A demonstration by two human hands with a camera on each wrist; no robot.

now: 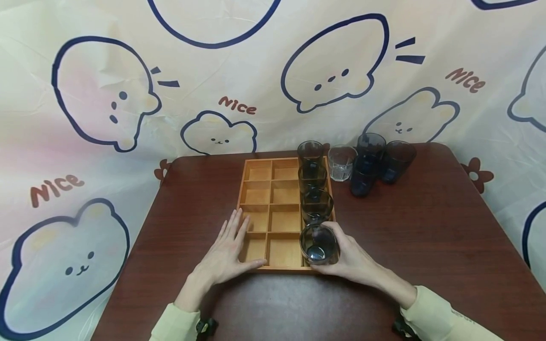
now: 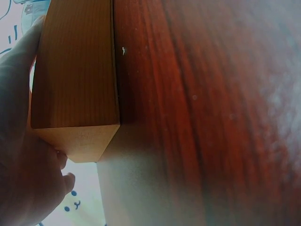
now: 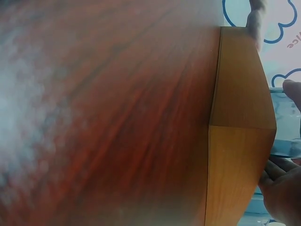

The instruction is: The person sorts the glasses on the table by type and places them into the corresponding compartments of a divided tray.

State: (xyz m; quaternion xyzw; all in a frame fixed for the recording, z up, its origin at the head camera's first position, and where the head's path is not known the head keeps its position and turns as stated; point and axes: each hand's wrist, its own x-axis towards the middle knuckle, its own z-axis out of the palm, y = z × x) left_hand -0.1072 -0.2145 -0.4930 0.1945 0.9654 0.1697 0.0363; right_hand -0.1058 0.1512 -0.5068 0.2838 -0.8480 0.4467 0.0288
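My right hand point(image 1: 356, 258) grips a dark tinted drinking glass point(image 1: 317, 244) at the front right compartment of a wooden divided box point(image 1: 285, 250). In the right wrist view, the glass point(image 3: 286, 120) shows above the box's edge, thumb on one side and fingers on the other; whether its base touches the bottom is hidden. My left hand point(image 1: 223, 251) rests along the box's left side with fingers extended, thumb at the front rim. Behind the held glass, a dark glass point(image 1: 316, 206), another point(image 1: 312, 176) and a third point(image 1: 310, 152) stand in the right column.
To the right of the box's far end stand a clear glass point(image 1: 341, 163) and several dark glasses point(image 1: 396, 161), close together. The box sits on a dark brown table point(image 1: 409, 227). A printed cloth point(image 1: 264, 90) hangs behind the table's far edge.
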